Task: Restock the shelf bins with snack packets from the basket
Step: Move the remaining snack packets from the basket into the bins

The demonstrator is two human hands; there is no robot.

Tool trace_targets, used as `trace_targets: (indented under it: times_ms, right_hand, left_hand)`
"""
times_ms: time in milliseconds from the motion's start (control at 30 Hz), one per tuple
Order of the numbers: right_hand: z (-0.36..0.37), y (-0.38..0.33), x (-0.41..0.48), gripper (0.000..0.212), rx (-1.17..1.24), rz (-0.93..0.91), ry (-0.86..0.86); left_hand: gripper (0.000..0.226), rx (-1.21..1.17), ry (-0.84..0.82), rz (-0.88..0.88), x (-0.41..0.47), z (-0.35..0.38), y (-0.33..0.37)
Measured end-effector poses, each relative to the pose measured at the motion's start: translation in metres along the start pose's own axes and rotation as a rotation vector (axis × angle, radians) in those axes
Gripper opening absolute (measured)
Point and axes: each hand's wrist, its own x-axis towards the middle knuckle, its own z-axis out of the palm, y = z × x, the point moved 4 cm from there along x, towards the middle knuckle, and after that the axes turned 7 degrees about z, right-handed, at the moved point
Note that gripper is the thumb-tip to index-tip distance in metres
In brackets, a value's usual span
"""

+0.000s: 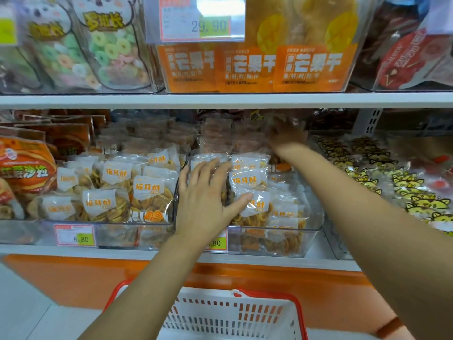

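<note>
My left hand (204, 195) lies flat with spread fingers on the clear snack packets (248, 180) with orange print in the right clear bin (311, 231) on the lower shelf. My right hand (286, 133) reaches deep to the back of the shelf among brownish packets (218, 133); it is blurred, and I cannot make out whether it holds one. The white basket (235, 312) with red rim stands below, near the bottom edge.
A second clear bin (110, 229) of the same packets sits to the left, with price tags (74, 235) in front. Cat-face packets (382, 177) lie to the right. The upper shelf (220, 100) overhangs with dried mango bags (250, 67) and ring candies (107, 50).
</note>
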Motion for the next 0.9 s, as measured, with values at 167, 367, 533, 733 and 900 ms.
trace_targets:
  times_ms: [167, 367, 533, 733, 900]
  right_hand:
    - [-0.023, -0.018, -0.071, 0.044, 0.224, -0.046, 0.198]
    - [0.015, -0.036, -0.134, 0.047, 0.256, -0.251, 0.153]
    - [0.016, -0.034, -0.131, 0.045, 0.377, -0.186, 0.166]
    - [0.009, -0.010, -0.159, 0.056, 0.839, 0.094, 0.153]
    - [0.026, -0.017, -0.190, 0.070, 0.767, 0.095, 0.048]
  left_hand:
    - [0.085, -0.002, 0.014, -0.011, 0.003, -0.001, 0.000]
    - [0.107, -0.039, -0.100, -0.017, 0.015, -0.004, -0.005]
    - [0.111, 0.045, -0.212, 0.024, 0.020, -0.003, -0.011]
    - [0.082, 0.063, -0.104, 0.036, 0.010, -0.005, -0.009]
    - [0.065, 0.026, 0.002, 0.036, 0.007, -0.001, -0.007]
